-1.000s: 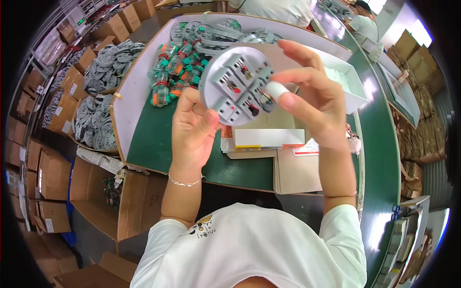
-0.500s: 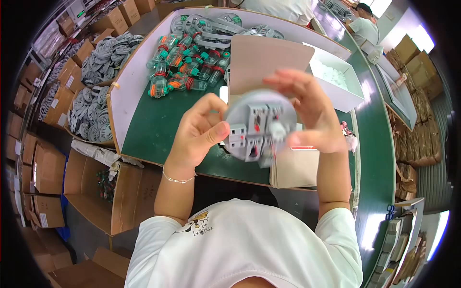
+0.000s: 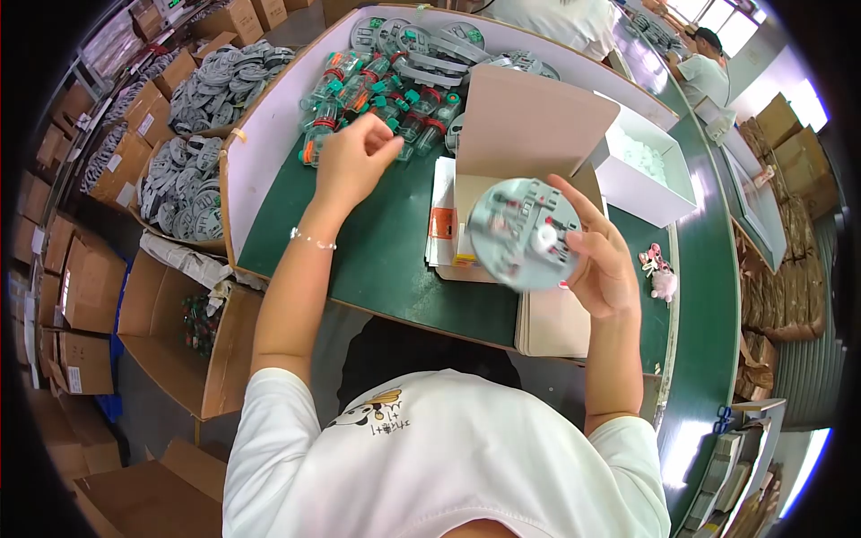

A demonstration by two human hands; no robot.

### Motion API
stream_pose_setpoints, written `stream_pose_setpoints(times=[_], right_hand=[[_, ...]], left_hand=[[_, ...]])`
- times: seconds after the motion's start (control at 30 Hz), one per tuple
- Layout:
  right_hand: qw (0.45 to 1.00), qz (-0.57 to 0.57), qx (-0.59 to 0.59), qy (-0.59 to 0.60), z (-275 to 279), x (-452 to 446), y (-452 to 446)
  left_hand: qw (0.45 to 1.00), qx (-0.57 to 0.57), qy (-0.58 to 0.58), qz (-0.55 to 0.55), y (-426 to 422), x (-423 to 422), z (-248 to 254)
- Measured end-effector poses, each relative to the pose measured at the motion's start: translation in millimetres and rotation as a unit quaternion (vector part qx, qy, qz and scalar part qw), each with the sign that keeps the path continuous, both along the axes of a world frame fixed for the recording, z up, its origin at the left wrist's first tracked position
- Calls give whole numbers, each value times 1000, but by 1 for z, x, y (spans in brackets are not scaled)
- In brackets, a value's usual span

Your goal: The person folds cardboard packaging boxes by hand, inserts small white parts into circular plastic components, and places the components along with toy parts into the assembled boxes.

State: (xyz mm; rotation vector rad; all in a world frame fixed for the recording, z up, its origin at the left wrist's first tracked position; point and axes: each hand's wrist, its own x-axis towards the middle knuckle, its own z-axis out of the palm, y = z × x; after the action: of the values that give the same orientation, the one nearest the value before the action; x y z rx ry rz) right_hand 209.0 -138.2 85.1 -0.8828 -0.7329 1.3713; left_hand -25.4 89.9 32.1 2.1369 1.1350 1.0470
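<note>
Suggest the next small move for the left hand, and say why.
Probably extend the left hand to grip a clear container: that hand is beside several, nothing visible in it, while the right hand holds the grey disc.

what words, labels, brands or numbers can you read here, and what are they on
"+1": on the white shirt; the characters beside it are too small to read
Orange label: too small to read
Carton label at left: too small to read
Green-lit display, top left: too small to read
Grey disc in the right hand: blurred, no text readable
</note>
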Motion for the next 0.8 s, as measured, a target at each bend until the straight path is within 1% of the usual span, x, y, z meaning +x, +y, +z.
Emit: stream_pose_setpoints(times=[0.03,0.07,0.1,0.13,0.17,0.23,0.27,0.3,0.37,0.4,0.43,0.47,0.5,0.53,0.57,0.6,0.63,0.67,0.73,0.77,0.8], right_hand=[[999,-34,-5,-1,-4,-4,2],[998,-69,-11,-3,-9,-9,4],[994,-104,-16,-4,-15,-13,7],[994,-107,-16,-3,-23,-15,12],[989,-134,-19,-57,-35,-17,18],[969,-184,-21,-165,-48,-21,28],[968,-186,-21,-165,-48,-25,29],[961,-172,-21,-214,-49,-29,29],[940,-145,-20,-309,-49,-32,28],[940,-149,-22,-307,-48,-30,27],[895,-143,-16,-422,-46,-28,26],[837,-135,-11,-530,-44,-26,26],[767,-125,-8,-630,-44,-25,24],[768,-130,-12,-627,-45,-25,24],[738,-130,-19,-662,-46,-26,24],[706,-129,-27,-696,-48,-27,25],[673,-127,-34,-728,-51,-27,26],[673,-130,-37,-727,-56,-27,27],[612,-206,56,-762,-75,-24,28],[576,-240,103,-775,-80,-21,26],[574,-240,101,-776,-73,-21,21]], left_hand=[[1000,-2,1,-3,8,3,-15],[990,124,68,2,14,7,-31],[959,248,134,7,18,11,-42],[909,369,196,11,24,13,-52],[909,369,195,8,26,15,-54],[898,345,272,-10,31,19,-54],[891,330,310,-19,32,20,-54],[891,331,310,-21,33,18,-54],[891,373,258,-16,37,11,-48],[889,394,233,-15,38,7,-44],[889,395,233,-20,36,-1,-36],[927,343,152,22,33,-12,-27],[954,285,71,64,24,-20,-15],[971,224,-13,86,12,-24,-2],[976,160,-96,107,-2,-29,11],[977,161,-95,101,-15,-31,21],[966,174,-174,77,-29,-30,31],[949,184,-252,53,-44,-26,39],[893,196,-404,8,-74,-15,48],[894,193,-405,7,-89,-7,49],[904,187,-380,-49,-104,4,49]])
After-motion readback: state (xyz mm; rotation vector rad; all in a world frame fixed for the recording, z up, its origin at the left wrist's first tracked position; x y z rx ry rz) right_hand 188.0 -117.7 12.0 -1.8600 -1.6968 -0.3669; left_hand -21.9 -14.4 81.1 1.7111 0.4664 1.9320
